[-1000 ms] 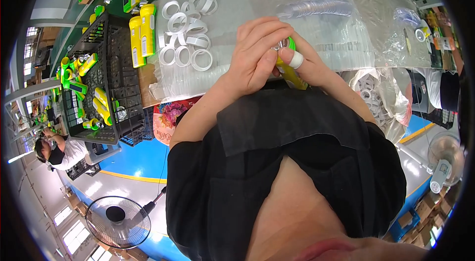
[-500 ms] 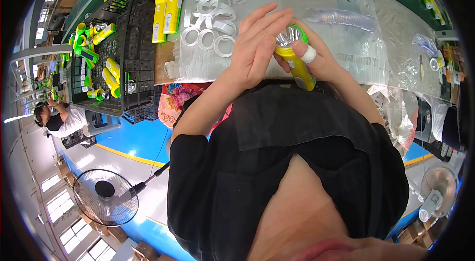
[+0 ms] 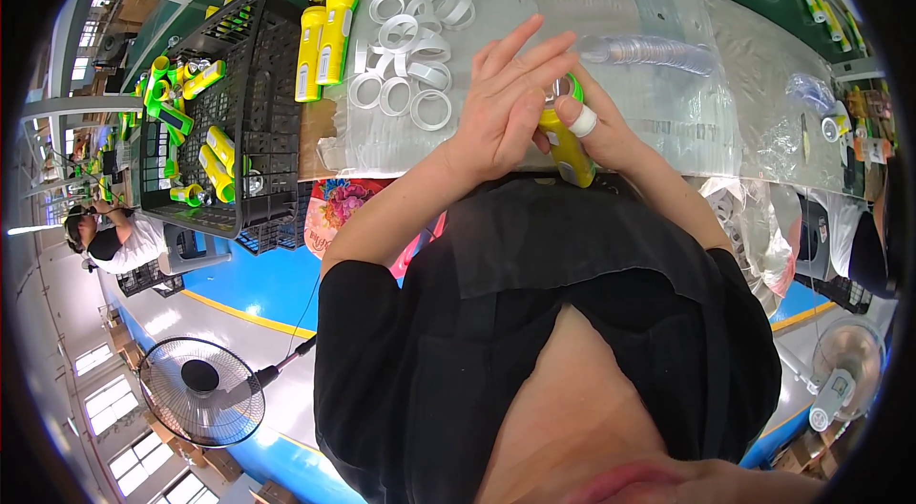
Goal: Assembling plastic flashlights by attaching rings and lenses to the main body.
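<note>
At chest level, right hand (image 3: 601, 136) grips the yellow torch (image 3: 565, 146) upright, green head end up. Left hand (image 3: 501, 103) caps that end, fingertips on it, other fingers splayed. Risk: whatever sits under those fingertips seats crooked or drops. Beyond, on the tabletop (image 3: 668, 17): white rings (image 3: 410, 55), black crate (image 3: 205, 113).
</note>
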Demonstrator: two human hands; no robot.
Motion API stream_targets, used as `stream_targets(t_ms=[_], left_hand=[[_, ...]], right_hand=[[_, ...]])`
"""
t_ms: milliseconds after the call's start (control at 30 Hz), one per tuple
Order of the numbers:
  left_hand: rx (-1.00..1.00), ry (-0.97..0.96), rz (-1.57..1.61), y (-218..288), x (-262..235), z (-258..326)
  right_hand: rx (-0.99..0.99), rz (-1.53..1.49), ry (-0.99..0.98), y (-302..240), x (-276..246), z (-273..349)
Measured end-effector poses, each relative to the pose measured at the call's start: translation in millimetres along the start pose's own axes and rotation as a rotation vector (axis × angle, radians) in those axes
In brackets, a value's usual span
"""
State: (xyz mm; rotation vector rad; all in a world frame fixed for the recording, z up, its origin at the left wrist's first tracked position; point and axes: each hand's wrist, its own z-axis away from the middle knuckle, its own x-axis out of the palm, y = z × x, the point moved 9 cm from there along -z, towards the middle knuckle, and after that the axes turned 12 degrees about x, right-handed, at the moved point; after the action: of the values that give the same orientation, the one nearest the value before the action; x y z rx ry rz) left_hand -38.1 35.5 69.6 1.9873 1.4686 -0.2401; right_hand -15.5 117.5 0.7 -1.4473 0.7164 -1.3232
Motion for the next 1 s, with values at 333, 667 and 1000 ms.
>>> stream_targets(t_ms=[333, 667, 1000], left_hand=[[-0.139, 0.104, 0.222, -13, -3, -2], [-0.003, -0.072, -0.051, -6, 3, -10], [-0.759, 0.18, 1.147, -37, 39, 24]], right_hand=[[-0.119, 0.075, -0.022, -14, -7, -4], [-0.095, 0.003, -0.01, -16, -8, -1], [-0.155, 0.107, 0.0, -20, -13, 2]])
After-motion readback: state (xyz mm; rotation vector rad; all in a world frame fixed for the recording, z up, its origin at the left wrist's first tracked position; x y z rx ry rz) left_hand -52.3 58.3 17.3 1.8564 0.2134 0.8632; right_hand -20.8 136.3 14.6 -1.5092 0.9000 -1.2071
